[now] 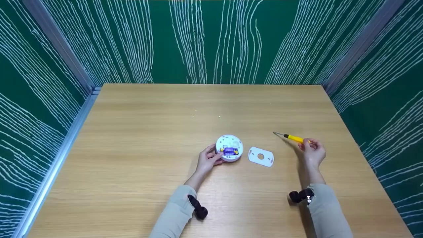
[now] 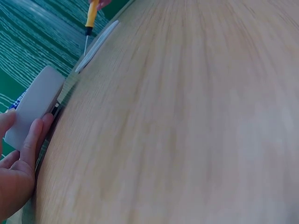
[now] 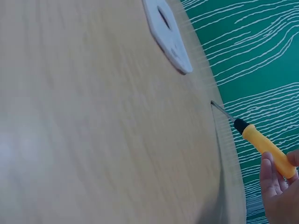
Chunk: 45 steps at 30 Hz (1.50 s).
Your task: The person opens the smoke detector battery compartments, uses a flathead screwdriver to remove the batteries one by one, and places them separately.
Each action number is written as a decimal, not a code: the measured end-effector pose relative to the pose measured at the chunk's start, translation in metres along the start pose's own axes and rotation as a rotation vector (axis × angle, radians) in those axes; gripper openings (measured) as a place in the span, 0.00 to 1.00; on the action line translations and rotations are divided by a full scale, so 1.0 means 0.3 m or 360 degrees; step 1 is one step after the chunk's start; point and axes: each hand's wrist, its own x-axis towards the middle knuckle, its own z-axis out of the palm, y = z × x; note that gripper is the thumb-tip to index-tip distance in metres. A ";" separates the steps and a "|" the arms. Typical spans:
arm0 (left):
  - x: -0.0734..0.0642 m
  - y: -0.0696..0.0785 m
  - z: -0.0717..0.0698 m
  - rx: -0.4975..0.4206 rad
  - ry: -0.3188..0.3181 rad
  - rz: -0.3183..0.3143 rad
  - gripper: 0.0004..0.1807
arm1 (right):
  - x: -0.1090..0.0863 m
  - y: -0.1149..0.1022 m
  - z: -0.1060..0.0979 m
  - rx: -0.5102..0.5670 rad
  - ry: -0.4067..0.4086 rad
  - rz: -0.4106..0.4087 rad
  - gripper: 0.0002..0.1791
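Lying leftmost on the desk (image 1: 132, 148) are a few tiny specks (image 1: 219, 116), too small to identify; if they are screws, a careless sleeve could sweep them away. Nearer me, my left hand (image 1: 207, 161) grasps the round white device (image 1: 229, 141) by its left side, thumb over the face. That grip takes in only one edge, so I judge a sideways push could twist it loose. A purple battery (image 1: 230, 151) sits uncovered in it, close to my thumb; a sharp tilt or knock might spill it. Just right, the white plate (image 1: 253, 155) lies flat and unheld, so a brush of my wrist could slide it. Farthest right, my right hand (image 1: 313, 154) pinches the yellow screwdriver (image 1: 295, 138) by its rear end, tip pointing away; held so far back, it could slip and scratch something.
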 end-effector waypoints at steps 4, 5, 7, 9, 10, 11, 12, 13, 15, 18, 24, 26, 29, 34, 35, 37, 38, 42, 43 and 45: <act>0.001 0.000 0.000 -0.0005 0.0005 -0.0009 0.28 | -0.008 0.008 -0.018 -0.0116 -0.0064 0.0022 0.05; 0.001 0.000 -0.001 -0.0003 0.0006 -0.0010 0.28 | -0.008 0.012 -0.023 -0.0165 -0.0084 0.0016 0.05; 0.003 -0.002 -0.001 0.0003 0.0013 -0.0014 0.28 | -0.009 0.019 -0.035 -0.0257 -0.0128 0.0009 0.05; 0.004 -0.003 -0.003 0.0009 0.0018 -0.0017 0.28 | -0.011 0.025 -0.047 -0.0343 -0.0163 -0.0008 0.05; 0.005 -0.004 -0.003 0.0011 0.0018 -0.0015 0.29 | -0.013 0.027 -0.052 -0.0397 -0.0183 -0.0022 0.04; 0.005 -0.005 -0.004 0.0012 0.0017 -0.0014 0.29 | -0.015 0.029 -0.058 -0.0456 -0.0202 -0.0043 0.04; 0.006 -0.005 -0.004 0.0012 0.0017 -0.0013 0.29 | -0.016 0.029 -0.064 -0.0452 -0.0227 -0.0044 0.04; 0.006 -0.005 -0.005 0.0013 0.0014 -0.0008 0.29 | -0.018 0.030 -0.068 -0.0505 -0.0245 -0.0051 0.04; 0.007 -0.006 -0.005 0.0011 0.0008 -0.0002 0.29 | -0.019 0.031 -0.075 -0.0610 -0.0280 -0.0054 0.05; 0.007 -0.005 -0.005 0.0001 0.0004 -0.0007 0.29 | -0.015 0.032 -0.082 -0.0703 -0.0321 0.0001 0.07; 0.005 -0.005 -0.004 -0.0010 0.0000 -0.0012 0.29 | -0.008 0.031 -0.089 -0.0911 -0.0389 0.0080 0.12; 0.005 -0.005 -0.005 -0.0005 -0.0004 -0.0004 0.29 | -0.007 0.034 -0.091 -0.1027 -0.0413 0.0051 0.15; 0.006 -0.008 -0.006 0.0001 -0.0007 -0.0002 0.29 | -0.003 0.041 -0.095 -0.1201 -0.0451 0.0020 0.19; 0.006 -0.010 -0.006 -0.0002 -0.0004 0.0005 0.28 | -0.001 0.049 -0.099 -0.1297 -0.0514 0.0072 0.20; 0.006 -0.010 -0.006 -0.0007 -0.0004 0.0006 0.29 | -0.001 0.049 -0.098 -0.1305 -0.0525 0.0081 0.20; 0.005 -0.008 -0.005 -0.0023 -0.0005 0.0003 0.29 | -0.004 0.046 -0.097 -0.1331 -0.0541 0.0075 0.19; 0.005 -0.007 -0.005 -0.0025 -0.0005 0.0002 0.29 | -0.005 0.045 -0.097 -0.1348 -0.0551 0.0068 0.18; 0.005 -0.005 -0.003 -0.0015 0.0001 -0.0012 0.29 | -0.011 0.045 -0.098 -0.1375 -0.0580 0.0014 0.16; 0.004 -0.003 -0.003 -0.0009 0.0004 -0.0018 0.29 | -0.011 0.044 -0.098 -0.1381 -0.0587 -0.0001 0.16; 0.004 -0.002 -0.003 -0.0003 0.0009 -0.0030 0.29 | -0.014 0.043 -0.098 -0.1385 -0.0597 -0.0023 0.15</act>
